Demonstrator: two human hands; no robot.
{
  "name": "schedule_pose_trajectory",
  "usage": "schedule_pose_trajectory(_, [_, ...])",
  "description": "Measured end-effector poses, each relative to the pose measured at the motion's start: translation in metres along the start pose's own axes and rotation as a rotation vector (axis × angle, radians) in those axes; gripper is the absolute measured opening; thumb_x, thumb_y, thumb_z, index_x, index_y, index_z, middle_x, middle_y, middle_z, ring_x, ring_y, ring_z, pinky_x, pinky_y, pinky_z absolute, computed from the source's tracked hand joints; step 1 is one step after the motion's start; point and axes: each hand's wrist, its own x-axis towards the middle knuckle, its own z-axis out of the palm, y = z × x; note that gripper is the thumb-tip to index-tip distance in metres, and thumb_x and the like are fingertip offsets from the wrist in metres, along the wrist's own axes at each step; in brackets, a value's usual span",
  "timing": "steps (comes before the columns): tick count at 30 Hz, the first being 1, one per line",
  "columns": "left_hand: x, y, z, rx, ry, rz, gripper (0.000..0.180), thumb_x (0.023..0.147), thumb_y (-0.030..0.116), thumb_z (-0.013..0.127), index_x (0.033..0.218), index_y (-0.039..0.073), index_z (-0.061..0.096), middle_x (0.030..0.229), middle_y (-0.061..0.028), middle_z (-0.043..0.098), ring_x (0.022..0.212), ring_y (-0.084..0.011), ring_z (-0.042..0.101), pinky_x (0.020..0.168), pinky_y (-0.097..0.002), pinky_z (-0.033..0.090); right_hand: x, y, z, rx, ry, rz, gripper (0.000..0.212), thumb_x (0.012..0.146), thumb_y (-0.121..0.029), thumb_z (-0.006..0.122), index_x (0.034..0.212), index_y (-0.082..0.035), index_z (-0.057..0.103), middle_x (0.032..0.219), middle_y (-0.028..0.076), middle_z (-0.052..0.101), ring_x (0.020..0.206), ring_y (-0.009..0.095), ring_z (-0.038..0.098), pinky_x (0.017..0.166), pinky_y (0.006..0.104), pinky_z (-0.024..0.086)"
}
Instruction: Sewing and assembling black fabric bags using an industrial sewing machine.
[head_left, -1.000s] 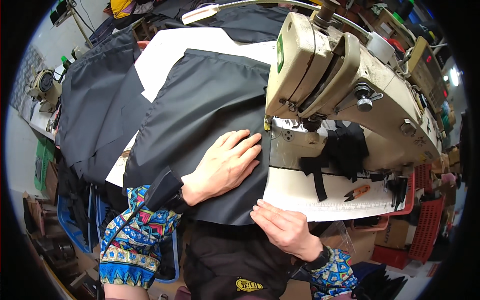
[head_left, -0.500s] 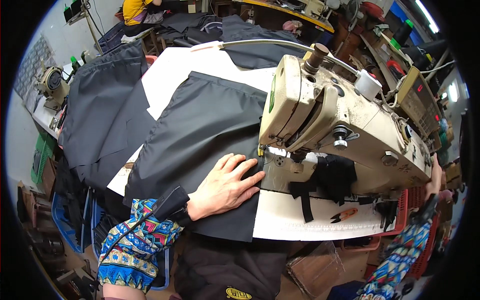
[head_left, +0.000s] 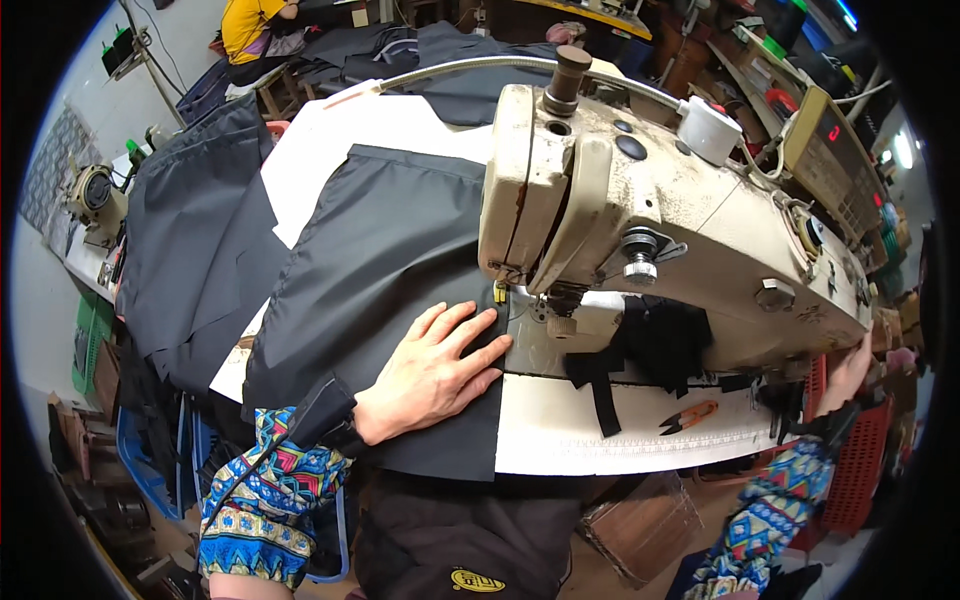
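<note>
A dark grey fabric panel lies across the white sewing table, its right edge running under the head of a beige sewing machine. My left hand rests flat and open on the panel, fingers spread, fingertips close to that edge and just short of the yellow-marked presser foot. At the machine's far right end is my right hand, reaching up against the body. Its fingers are partly hidden there, so whether it grips anything cannot be seen.
Black fabric scraps and orange-handled thread snips lie right of the needle. Another dark panel hangs over the table's left side. Red baskets stand at right, a blue basket at left. A person in yellow sits at the back.
The view has shifted, so the machine sits further left in the picture. More of my right hand shows at the machine's end. My left hand stays flat on the fabric.
</note>
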Motion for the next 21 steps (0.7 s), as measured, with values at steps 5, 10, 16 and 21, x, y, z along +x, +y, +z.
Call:
schedule_pose_trajectory(5, [0.002,-0.011,0.001,0.028,0.032,0.018,0.04,0.09,0.027,0.072,0.127,0.012,0.069,0.134,-0.0128,0.061,0.127,-0.0341,0.053,0.107,-0.049,0.044,-0.027,0.03,-0.009,0.217,-0.032,0.062,0.047,0.105,-0.039,0.057,0.136,-0.004,0.058,0.135,0.006,0.062,0.12,0.023,0.057,0.108,0.0392,0.042])
schedule_pose_trajectory(10, [0.008,-0.036,-0.012,-0.001,0.023,0.1,0.042,0.091,0.026,0.071,0.131,0.012,0.066,0.135,-0.0126,0.059,0.128,-0.0338,0.052,0.107,-0.0492,0.044,0.003,-0.007,-0.04,-0.192,-0.032,-0.082,0.038,0.104,-0.035,0.059,0.127,-0.005,0.063,0.129,0.006,0.066,0.116,0.021,0.059,0.107,0.0364,0.044])
schedule_pose_trajectory(16, [0.0,-0.04,-0.006,0.018,0.012,0.07,0.041,0.092,0.026,0.07,0.13,0.013,0.065,0.135,-0.0134,0.059,0.127,-0.0343,0.052,0.108,-0.0496,0.043,-0.037,0.05,-0.005,0.209,0.108,0.044,0.047,0.104,-0.04,0.058,0.14,-0.01,0.057,0.142,0.005,0.059,0.127,0.022,0.053,0.109,0.0412,0.043])
schedule_pose_trajectory(21, [-0.003,-0.081,-0.016,0.101,0.096,-0.03,0.036,0.093,0.025,0.069,0.126,0.011,0.067,0.134,-0.0144,0.061,0.128,-0.0356,0.054,0.108,-0.0506,0.043,-0.069,0.03,0.032,0.006,0.281,-0.049,0.049,0.105,-0.037,0.058,0.142,-0.004,0.055,0.145,0.006,0.057,0.13,0.022,0.053,0.11,0.0401,0.04])
